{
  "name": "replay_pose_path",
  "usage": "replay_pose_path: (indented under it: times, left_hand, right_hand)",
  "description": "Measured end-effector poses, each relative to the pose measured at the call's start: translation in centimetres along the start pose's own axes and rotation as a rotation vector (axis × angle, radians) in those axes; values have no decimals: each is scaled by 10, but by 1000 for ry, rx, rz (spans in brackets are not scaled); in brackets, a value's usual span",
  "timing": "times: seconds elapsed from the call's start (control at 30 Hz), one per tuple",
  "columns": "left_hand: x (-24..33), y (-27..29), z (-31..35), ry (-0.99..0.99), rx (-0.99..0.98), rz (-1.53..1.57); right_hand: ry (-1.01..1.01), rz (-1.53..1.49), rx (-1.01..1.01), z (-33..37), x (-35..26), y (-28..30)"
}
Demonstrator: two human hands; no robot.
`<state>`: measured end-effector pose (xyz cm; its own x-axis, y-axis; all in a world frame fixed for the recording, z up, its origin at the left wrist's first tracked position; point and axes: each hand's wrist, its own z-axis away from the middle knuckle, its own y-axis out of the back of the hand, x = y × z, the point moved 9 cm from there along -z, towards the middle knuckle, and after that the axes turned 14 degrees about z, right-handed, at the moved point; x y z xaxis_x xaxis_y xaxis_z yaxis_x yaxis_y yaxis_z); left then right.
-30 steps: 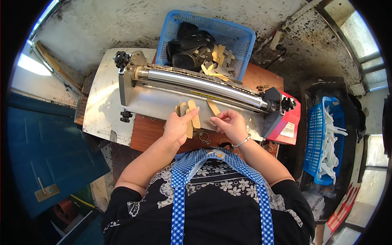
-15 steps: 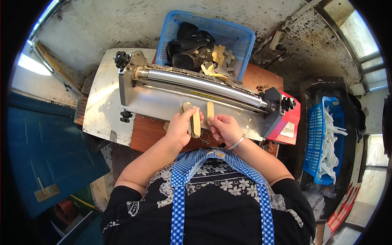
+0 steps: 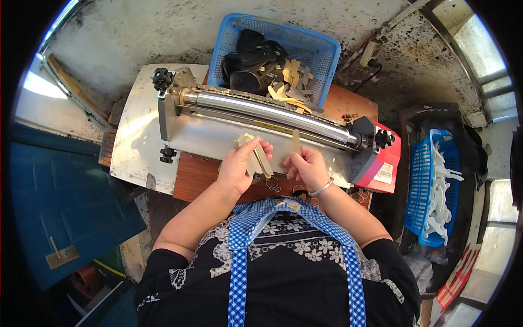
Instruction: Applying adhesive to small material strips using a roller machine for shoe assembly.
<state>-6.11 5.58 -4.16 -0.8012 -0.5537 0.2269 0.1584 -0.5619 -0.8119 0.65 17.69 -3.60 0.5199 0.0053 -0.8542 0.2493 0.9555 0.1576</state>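
My left hand point(image 3: 236, 164) clasps fanned, flat beige strips point(image 3: 261, 163); my right hand point(image 3: 309, 168) pinches one round-ended tan strip point(image 3: 296, 141) pointing to twelve o'clock, best held lightly.

A blue door point(image 3: 81, 199) with a metal handle point(image 3: 56, 249) stands on the left. Farther back on that side, a wooden bar point(image 3: 76, 86) slants near the stained pale wall point(image 3: 131, 35) along the far side. On the right, a blue basket point(image 3: 418, 188) holds white pieces point(image 3: 437, 204); a crumpled clear bag point(image 3: 418, 268) and a red-and-white striped sheet point(image 3: 457, 279) lie nearer. A window point(image 3: 480, 46) shows far right.
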Motion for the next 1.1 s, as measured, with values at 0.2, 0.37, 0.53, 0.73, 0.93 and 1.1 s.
replay_pose_path:
  times: [0.2,0.37,0.53,0.73,0.93,1.1]
  left_hand:
    - [6,-3,1,-92,-83,-157]
    - [6,-10,4,-118,-101,-235]
    - [1,-13,6,-147,-113,-256]
    - [0,-4,5,-35,-21,-318]
    - [17,3,2,-168,17,-285]
    - [18,2,4,-169,12,-264]
  right_hand:
    - [-150,-370,-335,2,5,-21]
    - [-189,-431,8,-19,14,7]
    - [145,294,-185,10,-12,-34]
    - [-59,86,-160,12,-3,-26]
    - [-1,-46,3,-2,10,6]
    - [-67,59,40,2,11,3]
